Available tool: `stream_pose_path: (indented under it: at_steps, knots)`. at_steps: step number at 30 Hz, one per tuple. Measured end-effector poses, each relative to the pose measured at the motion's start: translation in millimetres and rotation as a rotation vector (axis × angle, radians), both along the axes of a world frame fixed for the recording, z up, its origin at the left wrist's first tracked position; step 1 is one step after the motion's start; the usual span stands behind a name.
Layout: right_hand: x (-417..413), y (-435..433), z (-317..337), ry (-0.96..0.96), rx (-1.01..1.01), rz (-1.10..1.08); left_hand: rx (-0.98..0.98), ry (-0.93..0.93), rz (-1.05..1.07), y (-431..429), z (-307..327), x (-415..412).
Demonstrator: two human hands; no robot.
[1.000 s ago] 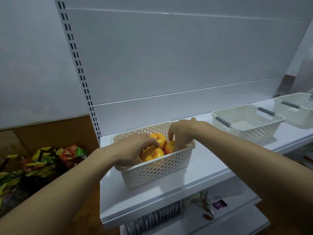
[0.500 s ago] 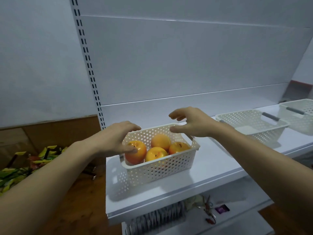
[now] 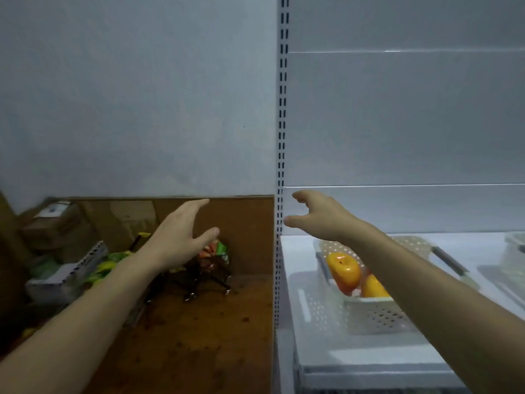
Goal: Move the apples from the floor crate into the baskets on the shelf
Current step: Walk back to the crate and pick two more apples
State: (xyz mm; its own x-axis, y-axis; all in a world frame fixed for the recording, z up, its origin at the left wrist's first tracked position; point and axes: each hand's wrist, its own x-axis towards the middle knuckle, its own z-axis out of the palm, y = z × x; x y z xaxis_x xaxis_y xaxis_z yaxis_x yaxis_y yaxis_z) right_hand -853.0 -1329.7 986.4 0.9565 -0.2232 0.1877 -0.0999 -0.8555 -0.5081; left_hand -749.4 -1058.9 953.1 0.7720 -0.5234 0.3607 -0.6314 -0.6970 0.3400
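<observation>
A white perforated basket [image 3: 372, 311] stands on the white shelf [image 3: 355, 356] at the right, with two orange-yellow apples [image 3: 342, 270] showing inside; my right forearm hides the rest of its contents. My right hand [image 3: 321, 217] hovers open above the basket's left end, fingers spread, holding nothing. My left hand [image 3: 181, 237] is open and empty, raised left of the shelf upright over the wooden floor area. No floor crate of apples can be made out.
A slotted shelf upright [image 3: 281, 166] divides the view. A small black wire cart [image 3: 204, 268] with colourful snack packets sits on the wooden floor [image 3: 199, 336], beside a grey box [image 3: 68, 274] and cardboard boxes [image 3: 51, 223]. Another white basket [image 3: 515, 251] shows at the right edge.
Both hands have let go of the apples and lifted out of the basket, open. The view has swung left, so the basket now sits at the right and the floor clutter is central.
</observation>
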Motion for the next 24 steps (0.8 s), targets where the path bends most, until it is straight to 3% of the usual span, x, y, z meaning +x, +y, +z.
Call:
stream_pose_path:
  at_steps: [16,24]
  knots:
    - [193,313,3,-0.079,-0.130,0.553,0.040,-0.079,0.354,356,25,80]
    - [255,433,-24,-0.198,-0.051,0.707,-0.063,-0.125,0.549,455,4,84]
